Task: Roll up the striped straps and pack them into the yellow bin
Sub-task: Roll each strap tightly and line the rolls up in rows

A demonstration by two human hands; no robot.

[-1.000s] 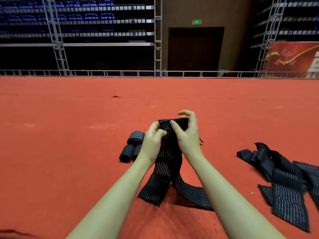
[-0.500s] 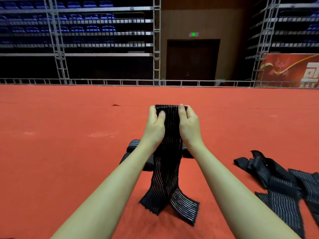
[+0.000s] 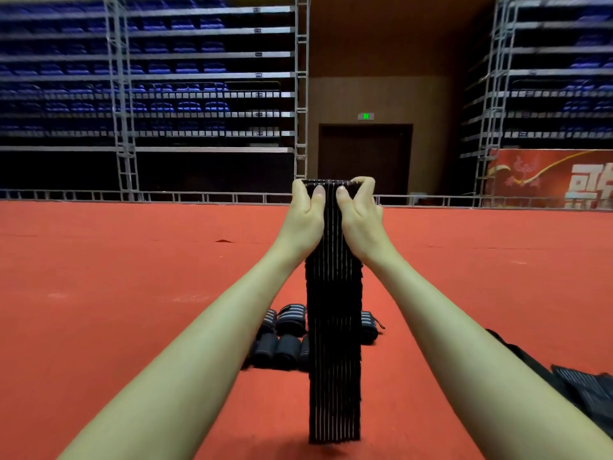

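In the head view both arms reach forward and raise one striped strap [image 3: 333, 327] above the red floor [image 3: 132, 310]. The left hand [image 3: 303, 220] pinches the strap's top edge at its left corner, thumb pressed on the near face and fingers curled behind. The right hand [image 3: 360, 220] pinches the same edge at the right corner, thumb on the near face, its fingers hooked over the top. The strap hangs straight down between the forearms as a flat, dark band with thin pale lengthwise stripes; its lower end seems to hang just clear of the floor, with a shadow under it. Behind it, on the floor, lie several rolled straps [image 3: 282, 336] in a close cluster, mostly to the left of the hanging band, with one more roll [image 3: 369, 327] showing on its right. Near the lower right edge of the picture lies a loose heap of unrolled straps [image 3: 583, 393]. At the far edge of the floor runs a low metal rail [image 3: 166, 195], with tiers of blue seats [image 3: 166, 61] above it. A green lit sign [image 3: 366, 116] sits over a dark doorway [image 3: 365, 157], its symbol too small to read. A red banner [image 3: 547, 177] at right bears large white characters, cut off and unreadable. The yellow bin does not show.
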